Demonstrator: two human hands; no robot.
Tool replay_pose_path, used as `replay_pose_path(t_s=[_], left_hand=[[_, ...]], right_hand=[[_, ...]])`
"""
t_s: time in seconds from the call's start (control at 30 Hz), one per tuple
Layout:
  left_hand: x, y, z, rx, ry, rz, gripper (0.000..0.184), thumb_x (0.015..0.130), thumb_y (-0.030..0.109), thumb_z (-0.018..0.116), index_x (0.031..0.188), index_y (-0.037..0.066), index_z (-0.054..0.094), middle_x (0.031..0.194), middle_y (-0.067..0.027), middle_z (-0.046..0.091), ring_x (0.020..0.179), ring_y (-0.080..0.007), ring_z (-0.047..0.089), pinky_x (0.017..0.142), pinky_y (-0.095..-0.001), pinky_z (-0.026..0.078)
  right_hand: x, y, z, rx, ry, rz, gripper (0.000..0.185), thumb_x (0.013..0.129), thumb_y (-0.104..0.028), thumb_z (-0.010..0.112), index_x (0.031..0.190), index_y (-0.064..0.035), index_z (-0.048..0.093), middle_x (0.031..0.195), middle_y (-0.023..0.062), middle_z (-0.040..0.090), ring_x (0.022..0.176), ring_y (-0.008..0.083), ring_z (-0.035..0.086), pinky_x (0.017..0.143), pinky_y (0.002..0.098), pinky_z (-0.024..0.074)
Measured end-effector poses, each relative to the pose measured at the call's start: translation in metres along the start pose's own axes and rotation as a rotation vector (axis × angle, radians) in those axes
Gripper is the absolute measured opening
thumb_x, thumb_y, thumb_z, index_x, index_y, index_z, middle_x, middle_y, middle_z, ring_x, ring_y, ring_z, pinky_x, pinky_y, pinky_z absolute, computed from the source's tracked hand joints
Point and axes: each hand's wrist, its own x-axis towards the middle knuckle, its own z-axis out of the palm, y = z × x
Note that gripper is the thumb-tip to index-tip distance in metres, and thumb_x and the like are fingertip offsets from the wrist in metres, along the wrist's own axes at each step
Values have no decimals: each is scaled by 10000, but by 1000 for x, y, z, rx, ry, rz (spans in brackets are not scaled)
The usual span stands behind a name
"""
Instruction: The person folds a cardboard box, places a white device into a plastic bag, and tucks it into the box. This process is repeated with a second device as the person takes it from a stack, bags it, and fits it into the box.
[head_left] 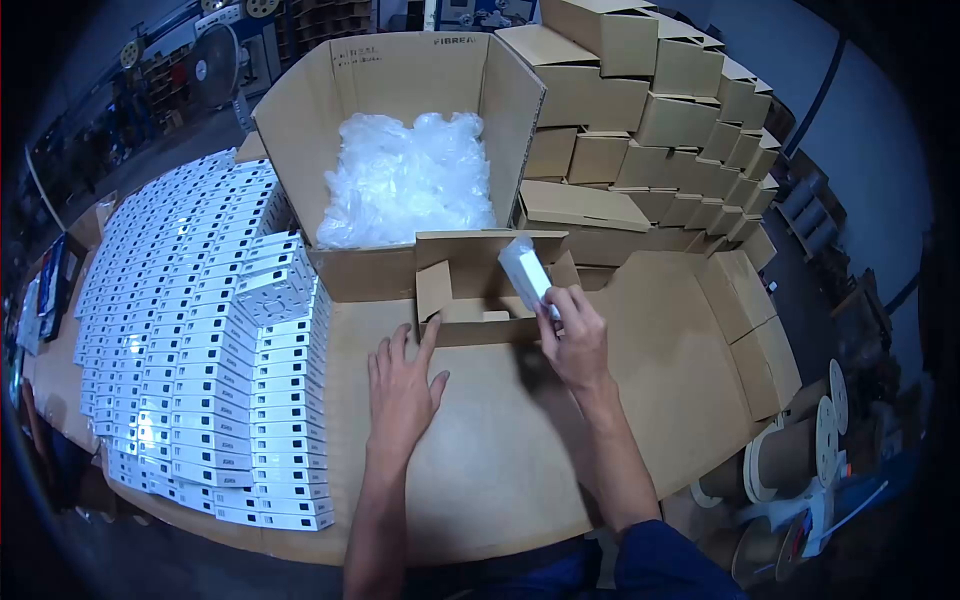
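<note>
An open brown carton (480,334) stands on the table in front of me, its flaps raised. My left hand (402,385) lies by its near left corner, fingers spread, the fingertips at the carton's front edge. My right hand (577,335) is closed on a small white box (524,274), held tilted above the carton's right part. Clear plastic shows at the box's upper end. The front wall hides most of the carton's inside, though a pale piece (497,316) shows there.
Stacked white boxes (210,400) with printed labels cover the left side. Behind the carton stands a large cardboard box (290,110) holding clear plastic bags (410,180). Closed brown cartons (620,105) are piled at the back right. Spools (785,460) stand at the lower right; a fan (215,68) is behind.
</note>
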Motion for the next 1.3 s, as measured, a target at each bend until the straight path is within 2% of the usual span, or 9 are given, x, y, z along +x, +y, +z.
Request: replay_pose_path(t_s=[0.2,0.47,0.73,0.93,0.97,1.0,1.13,1.23,1.3], left_hand=[[0,3,-2,-41,-6,4,811,862,219,785,1579,161,411,1413,-225,513,1302,-399,488,1132,-488,374],[-1,7,-4,65,-35,-19,795,877,249,769,1582,157,412,1391,-197,546,1256,-370,522,1098,-470,376],[0,8,-6,60,-31,-14,806,879,255,763,1591,174,393,1386,-195,554,1222,-380,549,1080,-488,396],[-5,-3,-32,-52,79,21,774,876,242,769,1558,130,421,1326,-183,575,1180,-376,574,1016,-474,456],[-7,-5,-41,-90,105,10,756,875,241,770,1543,117,439,1314,-180,577,1170,-373,580,1004,-465,466],[-6,-8,-52,-57,163,7,613,853,195,785,1403,65,547,1286,-170,582,1142,-368,593,978,-455,482],[-2,-33,-93,35,340,-14,424,816,98,790,1178,12,586,1290,-182,577,1173,-381,569,1004,-473,469],[3,-57,-114,125,442,-46,426,831,85,771,1197,-10,575,1318,-196,566,1219,-408,541,1039,-481,452],[9,-73,-122,149,453,-82,536,845,77,756,1315,-19,518,1370,-203,548,1283,-440,500,1085,-484,428]], right_hand=[[0,19,9,-49,-16,93,157,897,-68,714,1024,-36,626,927,191,664,777,428,662,672,513,542],[-2,31,23,-165,-23,289,134,872,-58,728,872,27,625,886,196,635,791,427,678,684,509,544],[-6,21,19,-318,-212,416,192,927,-142,673,991,30,729,1107,201,624,854,433,695,746,528,565],[-13,-7,4,-294,-124,230,442,933,-117,668,1355,-21,576,1405,285,495,1233,446,536,1024,487,473],[-10,-19,4,-186,-69,249,418,925,-87,669,1327,-13,584,1404,265,502,1217,452,544,1026,485,469],[-7,-29,9,-114,-56,208,414,917,-59,658,1319,-8,579,1385,258,520,1210,445,548,1028,486,466],[13,-69,33,182,-97,-57,428,890,18,620,1314,-2,568,1297,233,592,1189,428,568,1016,483,472],[27,-109,54,406,-264,-63,448,869,53,603,1312,1,564,1249,224,624,1156,417,584,1018,468,467],[42,-127,77,488,-382,-92,513,880,36,585,1383,5,490,1264,230,622,1167,411,573,1032,475,454]])
